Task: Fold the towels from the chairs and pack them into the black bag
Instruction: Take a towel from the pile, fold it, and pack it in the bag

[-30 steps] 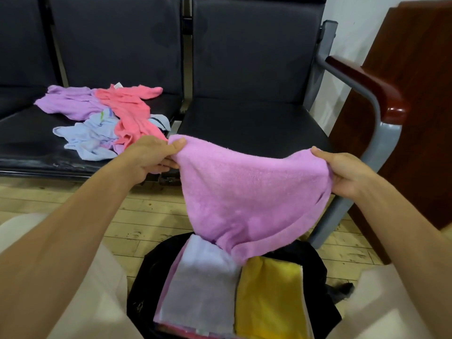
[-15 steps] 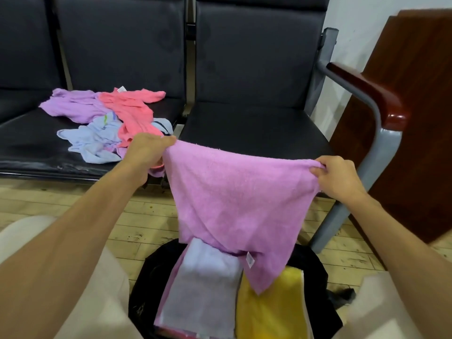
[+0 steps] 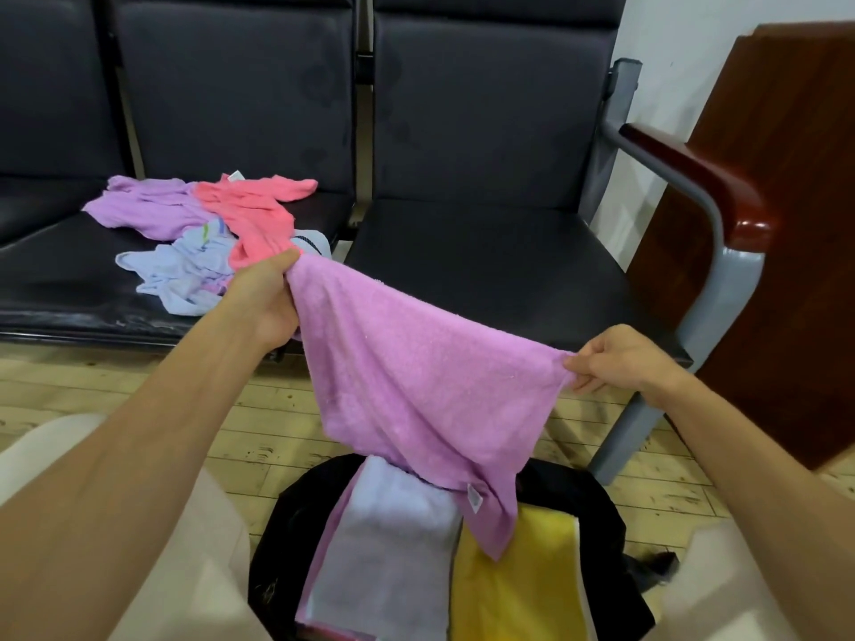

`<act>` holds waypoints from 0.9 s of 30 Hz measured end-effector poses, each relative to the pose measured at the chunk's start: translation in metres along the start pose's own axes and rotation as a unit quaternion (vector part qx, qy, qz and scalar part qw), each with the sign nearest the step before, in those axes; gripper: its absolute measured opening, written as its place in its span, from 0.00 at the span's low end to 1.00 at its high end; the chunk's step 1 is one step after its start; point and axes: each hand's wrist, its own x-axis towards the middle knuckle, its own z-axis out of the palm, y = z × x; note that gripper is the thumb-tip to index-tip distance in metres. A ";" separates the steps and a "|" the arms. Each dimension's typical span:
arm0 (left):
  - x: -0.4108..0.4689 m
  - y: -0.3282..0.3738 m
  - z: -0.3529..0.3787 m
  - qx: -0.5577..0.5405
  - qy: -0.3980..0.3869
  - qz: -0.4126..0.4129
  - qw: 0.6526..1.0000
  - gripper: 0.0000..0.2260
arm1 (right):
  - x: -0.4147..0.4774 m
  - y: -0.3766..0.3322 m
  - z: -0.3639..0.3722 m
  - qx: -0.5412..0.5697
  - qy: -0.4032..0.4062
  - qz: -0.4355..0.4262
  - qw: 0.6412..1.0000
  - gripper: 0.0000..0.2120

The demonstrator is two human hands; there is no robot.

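A pink towel hangs stretched between my hands. My left hand grips its upper left corner and my right hand pinches the right corner. Its lower tip with a white tag dangles over the open black bag on the floor between my knees. Inside the bag lie a folded pale lilac towel and a folded yellow towel. On the left chair seat lie crumpled towels: purple, coral and light blue.
The right chair seat is bare, with a grey metal frame and a wooden armrest at its right. A dark wooden cabinet stands beyond it. Wooden plank floor surrounds the bag.
My hands have spread apart and pulled the pink towel taut. The right hand dropped lower, and the towel's tagged corner now hangs free over the bag.
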 end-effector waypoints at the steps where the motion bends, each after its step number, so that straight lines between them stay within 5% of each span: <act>1: -0.001 -0.001 0.001 -0.007 0.006 0.002 1.000 0.10 | 0.000 -0.001 0.002 0.010 -0.012 0.010 1.000 0.09; 4: 0.003 -0.002 0.002 -0.024 0.032 0.007 0.999 0.08 | -0.003 -0.006 0.006 0.013 -0.016 0.023 1.000 0.07; 8: 0.006 -0.003 0.003 0.004 0.055 0.029 0.998 0.16 | -0.002 -0.007 0.011 -0.122 0.007 -0.012 0.992 0.05; 11: 0.008 -0.003 0.004 0.019 0.080 0.048 0.995 0.18 | -0.003 -0.007 0.015 -0.106 -0.053 0.001 0.993 0.07; 15: 0.010 -0.002 0.004 -0.062 0.109 0.082 0.989 0.18 | -0.006 -0.009 0.012 0.141 -0.113 0.031 0.983 0.07; 19: 0.009 0.000 0.002 -0.082 0.120 0.108 0.984 0.21 | -0.004 -0.010 0.009 0.418 -0.120 0.054 0.899 0.04; 25: 0.008 0.003 -0.002 -0.070 0.118 0.116 0.984 0.34 | -0.014 -0.019 0.003 0.537 -0.097 0.078 0.834 0.13; 27: 0.005 0.004 0.001 -0.063 0.119 0.117 0.984 0.31 | -0.016 -0.022 0.003 0.540 -0.065 0.084 0.835 0.12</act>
